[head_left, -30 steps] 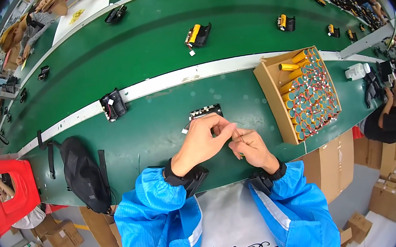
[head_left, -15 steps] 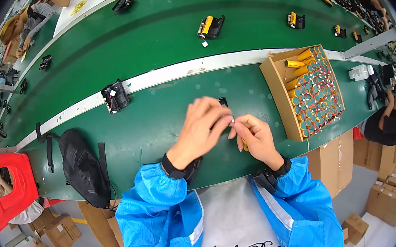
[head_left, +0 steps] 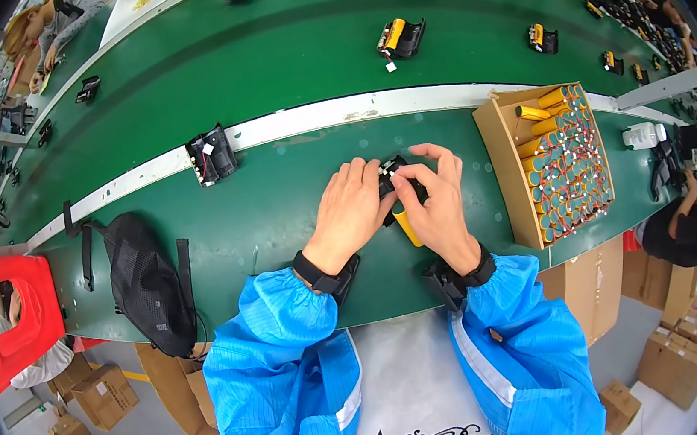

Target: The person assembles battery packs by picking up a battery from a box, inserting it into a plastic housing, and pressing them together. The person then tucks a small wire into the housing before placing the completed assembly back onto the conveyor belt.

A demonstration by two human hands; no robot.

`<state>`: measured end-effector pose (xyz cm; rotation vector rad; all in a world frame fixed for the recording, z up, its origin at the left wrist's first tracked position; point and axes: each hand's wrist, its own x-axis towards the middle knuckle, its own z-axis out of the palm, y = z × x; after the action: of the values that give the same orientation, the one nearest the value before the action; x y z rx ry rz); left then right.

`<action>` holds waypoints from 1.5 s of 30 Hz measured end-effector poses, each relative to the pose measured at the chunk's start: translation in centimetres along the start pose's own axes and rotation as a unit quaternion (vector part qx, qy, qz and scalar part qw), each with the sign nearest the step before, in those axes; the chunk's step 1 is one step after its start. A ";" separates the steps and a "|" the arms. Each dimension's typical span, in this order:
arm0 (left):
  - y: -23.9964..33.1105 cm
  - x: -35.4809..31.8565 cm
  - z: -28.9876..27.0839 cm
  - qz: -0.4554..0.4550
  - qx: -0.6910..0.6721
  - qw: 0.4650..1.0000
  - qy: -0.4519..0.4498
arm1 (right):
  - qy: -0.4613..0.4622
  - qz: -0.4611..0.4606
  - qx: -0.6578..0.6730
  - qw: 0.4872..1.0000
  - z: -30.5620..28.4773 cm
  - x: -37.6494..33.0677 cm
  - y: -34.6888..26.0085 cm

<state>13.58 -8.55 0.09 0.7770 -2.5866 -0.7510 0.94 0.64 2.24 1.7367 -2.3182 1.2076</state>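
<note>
A small black plastic housing (head_left: 389,170) with light parts inside lies on the green bench between my hands, partly covered by fingers. At its left side, my left hand (head_left: 344,211) grips the edge with fingers together and thumb underneath. My right hand (head_left: 439,211) reaches in from the right, thumb and forefinger pinched over the housing; whatever sits in that pinch is too small to make out. Below the housing, a yellow cylindrical battery (head_left: 406,226) lies tilted beside my right hand, its upper end hidden.
To the right stands an open cardboard box (head_left: 502,178) of yellow batteries with red wires. Another black housing (head_left: 212,156) lies by the white rail (head_left: 303,119). A black bag (head_left: 147,279) rests at the left, near a red stool (head_left: 12,320). Beyond the rail, several battery-fitted housings (head_left: 403,38) are spread out.
My hands have gone from a raised pinch on a small white piece to the black housing. More of the housing and the yellow battery shows now. The whole view has shifted slightly.
</note>
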 end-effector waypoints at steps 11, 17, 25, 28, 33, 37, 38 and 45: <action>-0.3 0.0 0.3 0.022 0.009 1.000 0.019 | -0.078 0.151 0.120 0.978 1.8 -1.0 1.2; -0.1 0.2 -0.1 0.005 -0.013 1.000 -0.013 | -0.073 0.160 0.123 0.977 1.5 -0.6 1.1; 0.0 -0.2 -0.3 0.010 -0.025 1.000 -0.012 | -0.086 0.164 0.121 0.975 1.4 -0.3 0.6; 0.3 -0.4 -0.2 -0.013 -0.020 1.000 -0.020 | -0.090 0.164 0.117 0.975 1.4 -0.2 0.7; 0.6 -0.5 0.0 -0.019 -0.013 1.000 -0.021 | -0.111 0.180 0.118 0.970 1.6 0.0 0.9; 0.6 -0.7 0.3 -0.009 0.002 1.000 -0.015 | -0.102 0.161 0.107 0.976 2.1 0.1 1.3; 0.8 -0.7 0.4 -0.005 0.025 1.000 -0.008 | -0.114 0.167 0.103 0.974 2.1 0.4 1.5; 1.2 -0.7 0.7 0.008 0.080 0.997 0.017 | -0.148 0.212 0.097 0.961 1.9 1.3 1.3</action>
<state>13.32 -7.01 0.10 0.8063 -2.6439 -0.5265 0.16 -1.37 0.70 1.6185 -2.9587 1.3497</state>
